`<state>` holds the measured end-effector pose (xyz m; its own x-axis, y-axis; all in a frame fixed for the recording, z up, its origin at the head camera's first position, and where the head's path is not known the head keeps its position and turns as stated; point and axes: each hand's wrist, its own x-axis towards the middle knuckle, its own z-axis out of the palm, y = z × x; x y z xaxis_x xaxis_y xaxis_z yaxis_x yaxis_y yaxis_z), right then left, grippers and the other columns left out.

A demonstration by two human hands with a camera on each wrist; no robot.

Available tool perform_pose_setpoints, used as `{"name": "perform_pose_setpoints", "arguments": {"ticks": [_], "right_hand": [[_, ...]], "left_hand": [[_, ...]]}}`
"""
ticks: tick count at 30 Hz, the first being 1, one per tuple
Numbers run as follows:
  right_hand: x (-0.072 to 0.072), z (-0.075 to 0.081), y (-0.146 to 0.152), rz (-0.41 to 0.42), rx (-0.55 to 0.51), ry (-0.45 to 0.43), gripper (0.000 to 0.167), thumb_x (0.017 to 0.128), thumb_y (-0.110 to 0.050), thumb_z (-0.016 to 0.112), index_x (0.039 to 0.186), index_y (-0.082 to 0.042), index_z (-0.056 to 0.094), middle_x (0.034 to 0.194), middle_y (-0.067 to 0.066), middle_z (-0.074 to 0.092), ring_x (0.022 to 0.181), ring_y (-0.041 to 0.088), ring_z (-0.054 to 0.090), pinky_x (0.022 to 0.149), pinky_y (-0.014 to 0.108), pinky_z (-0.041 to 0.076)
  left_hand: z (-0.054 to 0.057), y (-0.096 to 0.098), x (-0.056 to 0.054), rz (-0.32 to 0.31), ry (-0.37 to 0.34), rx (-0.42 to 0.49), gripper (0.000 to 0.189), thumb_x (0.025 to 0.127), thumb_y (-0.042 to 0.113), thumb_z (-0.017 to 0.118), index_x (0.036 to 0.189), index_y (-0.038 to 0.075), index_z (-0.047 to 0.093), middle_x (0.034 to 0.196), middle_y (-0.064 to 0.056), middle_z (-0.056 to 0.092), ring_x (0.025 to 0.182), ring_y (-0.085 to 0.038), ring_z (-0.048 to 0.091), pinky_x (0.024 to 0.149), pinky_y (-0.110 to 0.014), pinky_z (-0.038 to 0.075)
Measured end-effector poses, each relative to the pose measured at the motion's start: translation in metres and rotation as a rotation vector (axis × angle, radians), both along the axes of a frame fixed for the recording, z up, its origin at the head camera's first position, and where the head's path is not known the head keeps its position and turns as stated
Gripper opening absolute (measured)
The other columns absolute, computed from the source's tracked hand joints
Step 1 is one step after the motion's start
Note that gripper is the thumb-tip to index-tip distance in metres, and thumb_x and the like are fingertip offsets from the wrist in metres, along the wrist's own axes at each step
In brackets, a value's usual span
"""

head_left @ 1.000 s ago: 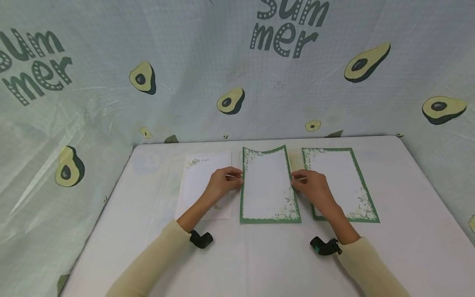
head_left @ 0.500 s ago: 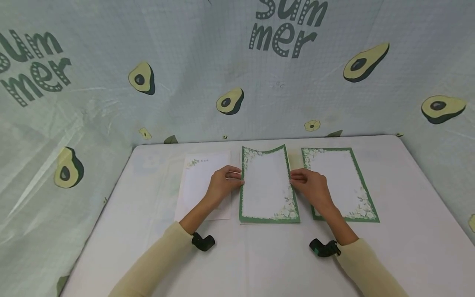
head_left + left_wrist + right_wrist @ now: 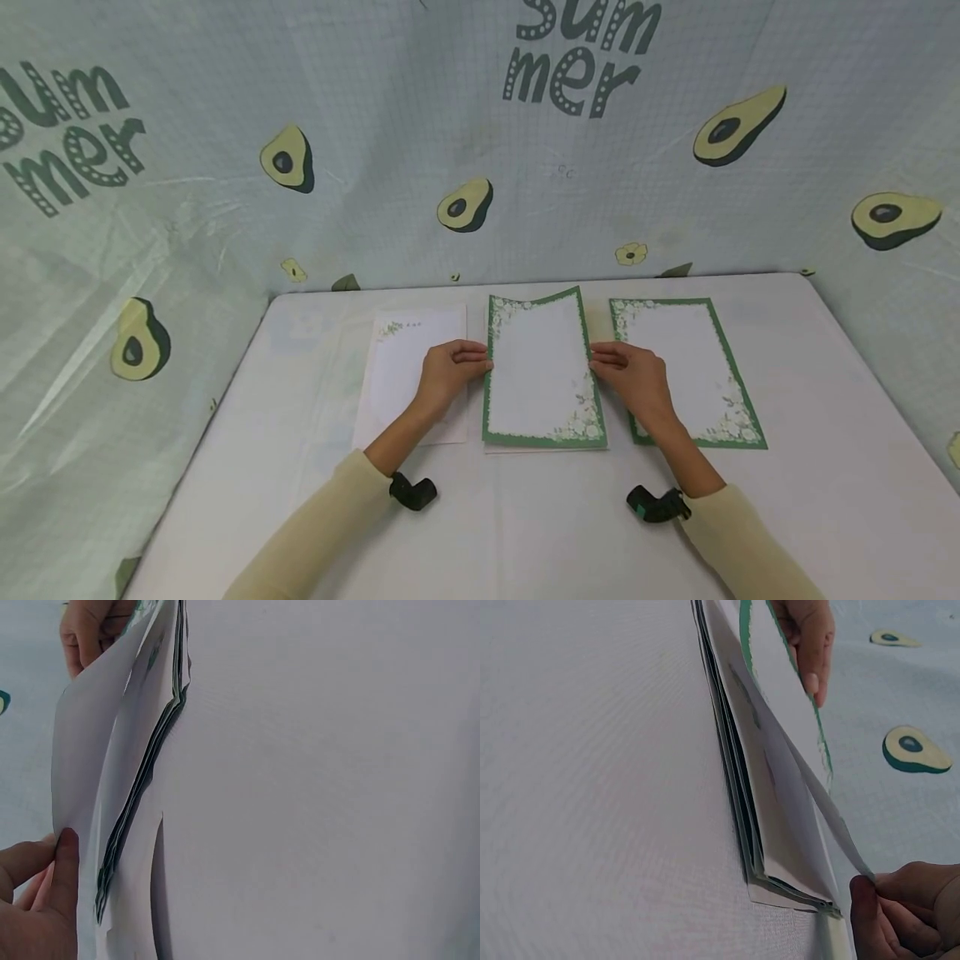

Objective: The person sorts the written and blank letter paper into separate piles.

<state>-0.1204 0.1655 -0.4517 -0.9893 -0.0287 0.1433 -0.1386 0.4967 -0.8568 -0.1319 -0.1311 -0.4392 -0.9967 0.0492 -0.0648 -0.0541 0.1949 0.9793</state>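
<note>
A sheet of paper (image 3: 536, 375) with a green floral border is held between both hands over the middle pile. Its left edge is pinched between the left hand's (image 3: 447, 371) thumb and fingers. On the opposite edge, the right hand (image 3: 633, 375) pinches with thumb and fingertips. The far edge of the sheet bows, with its far right corner raised. Below it lies a stack of papers (image 3: 735, 765), its layered edges showing in both wrist views. In the left wrist view, the left hand (image 3: 37, 900) grips the lifted sheet, apart from the stack.
A pale sheet (image 3: 401, 358) with a small leaf print lies left of the middle pile, partly under the left forearm. Another green-bordered sheet (image 3: 690, 358) lies to the right, partly behind the right hand. The white table (image 3: 495, 533) meets an avocado-patterned curtain (image 3: 375, 208) at its far edge.
The held sheet has risen slightly and shifted away from the person, so an edge of the paper beneath now shows at its near side. Both hands keep their pinch.
</note>
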Motion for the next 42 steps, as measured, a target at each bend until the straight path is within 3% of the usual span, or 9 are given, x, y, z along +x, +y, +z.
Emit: {"name": "perform_pose_setpoints", "arguments": {"ticks": [13, 32, 42], "right_hand": [[0.003, 0.000, 0.002, 0.001, -0.026, -0.018, 0.029, 0.096, -0.009, 0.071, 0.123, -0.001, 0.072, 0.110, 0.017, 0.075, 0.100, 0.030, 0.073, 0.075, 0.010, 0.055], [0.006, 0.007, 0.010, 0.012, -0.044, 0.025, 0.029, 0.097, -0.011, 0.070, 0.125, -0.001, 0.071, 0.111, 0.018, 0.074, 0.102, 0.032, 0.072, 0.075, 0.009, 0.054], [0.007, 0.007, 0.021, -0.021, -0.017, 0.064, 0.029, 0.097, -0.011, 0.072, 0.124, -0.002, 0.072, 0.109, 0.018, 0.075, 0.100, 0.034, 0.073, 0.073, 0.008, 0.053]], "left_hand": [[0.000, 0.005, 0.001, 0.019, -0.001, 0.055, 0.024, 0.087, -0.002, 0.078, 0.111, -0.004, 0.075, 0.102, -0.017, 0.076, 0.094, -0.018, 0.074, 0.080, -0.024, 0.062], [-0.001, 0.010, 0.002, 0.016, 0.027, 0.102, 0.024, 0.087, 0.001, 0.079, 0.110, -0.004, 0.075, 0.104, -0.018, 0.076, 0.094, -0.018, 0.074, 0.081, -0.025, 0.062], [0.001, 0.020, 0.000, 0.004, 0.038, 0.142, 0.025, 0.088, 0.000, 0.078, 0.112, -0.004, 0.075, 0.107, -0.019, 0.075, 0.093, -0.017, 0.074, 0.081, -0.026, 0.062]]}}
